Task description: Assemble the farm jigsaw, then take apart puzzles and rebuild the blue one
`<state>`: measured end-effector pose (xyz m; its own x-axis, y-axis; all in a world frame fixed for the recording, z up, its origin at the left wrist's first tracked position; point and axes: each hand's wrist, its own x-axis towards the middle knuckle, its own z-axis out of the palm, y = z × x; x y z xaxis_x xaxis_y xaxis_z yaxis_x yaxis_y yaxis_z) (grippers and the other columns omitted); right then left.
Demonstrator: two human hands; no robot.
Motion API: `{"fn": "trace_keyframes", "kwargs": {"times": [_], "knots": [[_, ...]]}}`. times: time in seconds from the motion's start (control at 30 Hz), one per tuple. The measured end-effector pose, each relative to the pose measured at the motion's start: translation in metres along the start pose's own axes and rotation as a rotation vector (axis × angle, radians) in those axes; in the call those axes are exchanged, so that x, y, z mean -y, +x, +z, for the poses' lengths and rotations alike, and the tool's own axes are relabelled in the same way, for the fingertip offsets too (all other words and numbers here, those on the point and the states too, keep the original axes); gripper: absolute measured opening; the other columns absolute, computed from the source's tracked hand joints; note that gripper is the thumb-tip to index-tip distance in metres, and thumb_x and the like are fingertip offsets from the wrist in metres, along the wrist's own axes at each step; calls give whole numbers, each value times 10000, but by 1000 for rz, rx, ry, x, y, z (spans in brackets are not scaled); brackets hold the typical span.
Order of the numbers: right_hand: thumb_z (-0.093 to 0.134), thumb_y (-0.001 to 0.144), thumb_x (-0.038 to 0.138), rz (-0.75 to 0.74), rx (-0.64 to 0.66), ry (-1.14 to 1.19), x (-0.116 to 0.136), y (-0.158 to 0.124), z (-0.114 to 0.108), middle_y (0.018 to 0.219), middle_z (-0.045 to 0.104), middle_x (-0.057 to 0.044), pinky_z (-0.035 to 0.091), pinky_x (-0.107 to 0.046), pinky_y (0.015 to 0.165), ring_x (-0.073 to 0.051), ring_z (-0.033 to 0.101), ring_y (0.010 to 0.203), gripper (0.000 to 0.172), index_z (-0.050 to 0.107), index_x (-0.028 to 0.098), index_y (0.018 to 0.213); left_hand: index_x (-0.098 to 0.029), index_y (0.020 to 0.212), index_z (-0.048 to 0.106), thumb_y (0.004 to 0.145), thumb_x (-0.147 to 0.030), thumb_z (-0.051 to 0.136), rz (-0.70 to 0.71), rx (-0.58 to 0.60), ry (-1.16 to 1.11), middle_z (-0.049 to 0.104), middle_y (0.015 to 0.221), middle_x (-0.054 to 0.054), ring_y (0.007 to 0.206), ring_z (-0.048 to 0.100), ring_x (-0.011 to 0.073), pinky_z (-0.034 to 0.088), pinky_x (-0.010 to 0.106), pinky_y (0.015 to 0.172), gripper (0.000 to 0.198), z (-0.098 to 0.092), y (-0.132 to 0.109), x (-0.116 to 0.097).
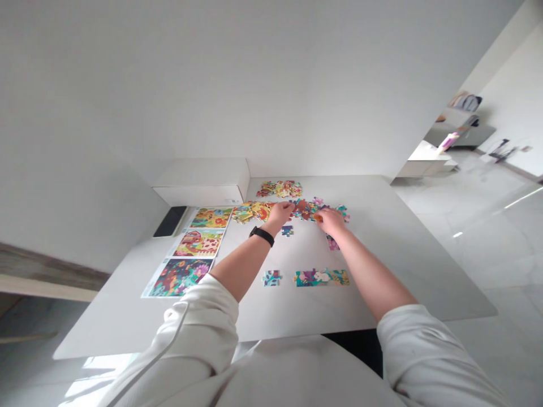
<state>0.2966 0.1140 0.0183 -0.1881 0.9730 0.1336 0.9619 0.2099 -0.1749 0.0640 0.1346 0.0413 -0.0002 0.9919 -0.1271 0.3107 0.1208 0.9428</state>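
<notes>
My left hand (282,213), with a black watch on its wrist, is closed in a pinch at the middle of a row of loose jigsaw pieces. What its fingertips hold, if anything, is too small to make out. My right hand (332,221) bends over the dark, multicoloured jigsaw pieces (302,209), its fingers closed on an orange-brown puzzle piece (318,217). Left of my left hand lie yellow-orange pieces (252,211). Below the hands are a single blue piece (287,231) and a pink-purple piece (332,243), partly hidden by my right forearm.
Nearer me lie a joined puzzle strip (321,277) and a small joined section (272,277). Another heap of pieces (280,188) sits at the back. A picture sheet (173,253), a dark phone (170,221) and a white box (199,186) occupy the left side.
</notes>
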Motion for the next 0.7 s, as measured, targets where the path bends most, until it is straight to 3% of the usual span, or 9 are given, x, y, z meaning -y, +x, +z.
{"fn": "trace_keyframes", "kwargs": {"times": [0.17, 0.37, 0.53, 0.63, 0.7], "knots": [[613, 1016, 277, 3, -162, 186, -7, -2, 2, 1164, 836, -81, 521, -410, 1047, -274, 744, 1094, 251, 842, 260, 1118, -171, 966, 720, 942, -280, 735, -65, 12, -70, 782, 948, 65, 665, 628, 88, 539, 188, 609, 113, -7, -3, 5], [622, 972, 454, 301, -380, 704, -32, 10, 6, 1025, 842, -90, 587, -339, 869, -254, 766, 965, 313, 823, 216, 1002, -164, 1032, 733, 923, -301, 778, -95, 50, -58, 801, 952, 86, 643, 630, 92, 548, 194, 586, 181, -5, -8, 6], [682, 873, 629, 462, -329, 1049, -45, 16, 6, 881, 799, -65, 566, -275, 646, -191, 712, 740, 489, 789, 179, 1030, -181, 1064, 761, 917, -309, 784, -69, 119, 44, 814, 951, 70, 625, 638, 96, 530, 187, 564, 196, 6, -11, 4], [696, 873, 563, 492, -272, 1022, -51, 13, 4, 847, 793, -50, 538, -258, 610, -180, 695, 704, 426, 799, 182, 1036, -202, 1026, 797, 932, -262, 734, 51, 165, 289, 810, 938, 54, 689, 700, 136, 575, 231, 644, 128, 16, -13, 2], [681, 897, 494, 494, -239, 893, -56, 10, 2, 862, 804, -44, 545, -270, 650, -195, 716, 747, 340, 812, 204, 1018, -214, 1009, 820, 921, -223, 715, 162, 163, 482, 809, 988, 64, 845, 759, 196, 616, 285, 770, 137, 19, -14, 2]]}}
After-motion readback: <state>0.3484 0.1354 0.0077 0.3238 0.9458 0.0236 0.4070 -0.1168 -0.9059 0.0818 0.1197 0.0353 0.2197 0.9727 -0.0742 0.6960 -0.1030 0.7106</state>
